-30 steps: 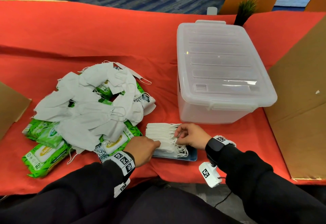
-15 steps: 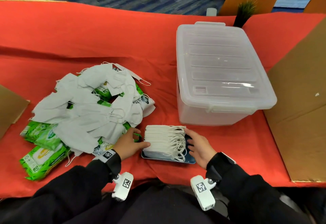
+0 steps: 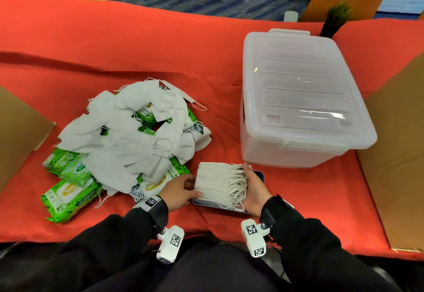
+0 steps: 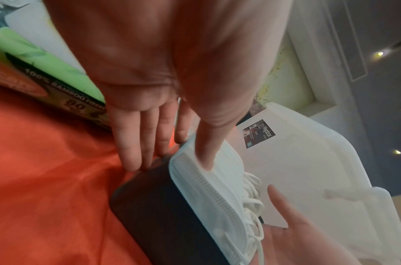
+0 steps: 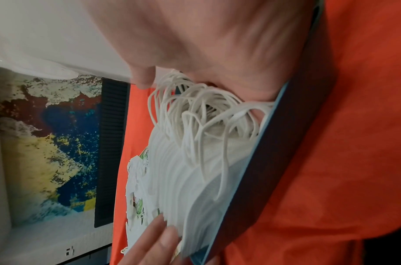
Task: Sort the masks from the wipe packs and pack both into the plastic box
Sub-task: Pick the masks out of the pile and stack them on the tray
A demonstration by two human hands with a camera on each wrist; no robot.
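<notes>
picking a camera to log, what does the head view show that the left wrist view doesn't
Only the head view: the loose masks heaped over several packs, and the plastic box with its lid on. Only the left wrist view: a sticker on the box's side, and the left thumb lying on top of the mask stack. Both: the left hand and right hand flanking that stack on a dark slab, a green wipe pack, and the red cloth.

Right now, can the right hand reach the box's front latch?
Probably yes. The right hand presses the mask stack just short of the plastic box; only red cloth lies between it and the front latch. It must leave the stack.
</notes>
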